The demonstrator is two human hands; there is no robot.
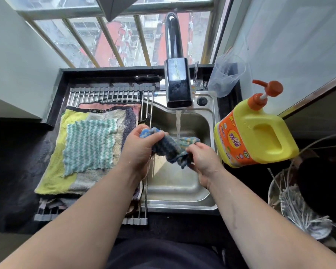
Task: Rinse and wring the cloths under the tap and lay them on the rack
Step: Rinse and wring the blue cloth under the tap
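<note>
Blue cloth under running tap, over sink. Left hand and right hand each grip one end, fingers curled round it. Risk: a hard twist sprays the counter, or a wet end slips free. Count: one cloth in hand; perhaps four stacked cloths on rack, overlap hides edges

Layered cloths cover most of the steel-bar drying rack, hiding its middle bars. Parts of the bunched blue-and-yellow cloth are hidden inside the gripping left hand and right hand. Small label print on the yellow plastic detergent bottle is unreadable.
</note>
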